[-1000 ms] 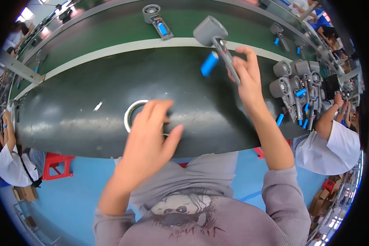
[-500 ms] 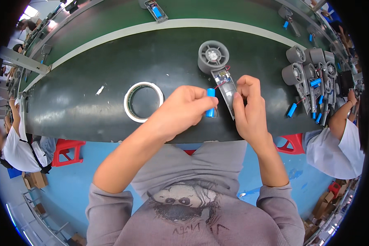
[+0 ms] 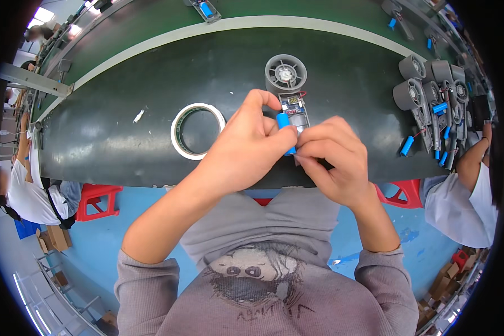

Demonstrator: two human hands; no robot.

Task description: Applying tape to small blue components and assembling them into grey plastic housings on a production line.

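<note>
A blue cylindrical battery [image 3: 283,120] is pinched between the thumb and fingers of my left hand [image 3: 246,140]. My right hand [image 3: 339,159] is closed, its thumb and fingertips meeting beside the battery's lower end. What they pinch is too small to make out. Beneath both hands lies a grey handheld fan [image 3: 286,74], its round head pointing away from me. The fan's handle is uncovered and shows a small circuit board [image 3: 292,105] with a red wire at its upper end. My fingers hide most of the handle's lower part.
A roll of white tape [image 3: 178,133] lies left of my hands on the dark table [image 3: 112,140]. Several grey fans [image 3: 409,95] with blue batteries are heaped at the right. Another opened fan handle [image 3: 208,12] sits beyond the pale strip. People sit on both sides.
My right hand has let go of the handle's side and closed in beside the battery's lower end. The fan has turned straighter, and my left hand has brought the battery over the handle.
</note>
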